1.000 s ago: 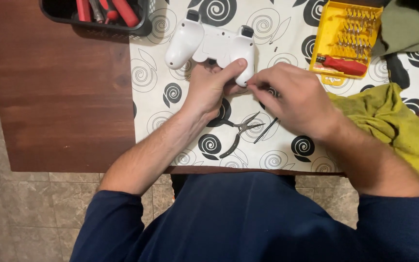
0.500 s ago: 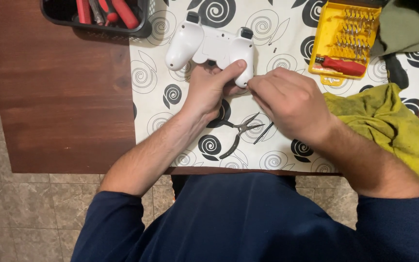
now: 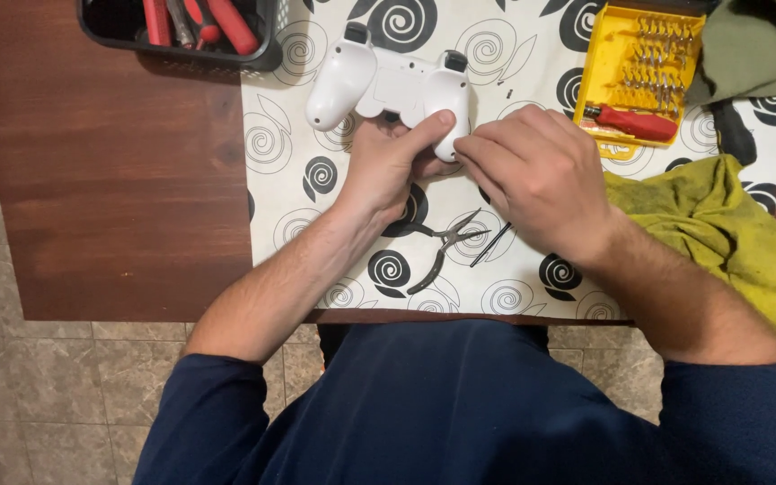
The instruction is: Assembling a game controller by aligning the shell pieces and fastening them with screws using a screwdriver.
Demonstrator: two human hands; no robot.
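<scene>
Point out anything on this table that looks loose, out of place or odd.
Two tiny dark screws lie loose on the spiral-patterned mat, beside the white game controller and outside the yellow bit case. Nothing else stands out.

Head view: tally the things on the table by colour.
White game controller: 1
Black basket, pliers: 2
Yellow bit case, cloth: 2
Green cloth: 1
Red-handled screwdriver: 1
Total: 7
</scene>
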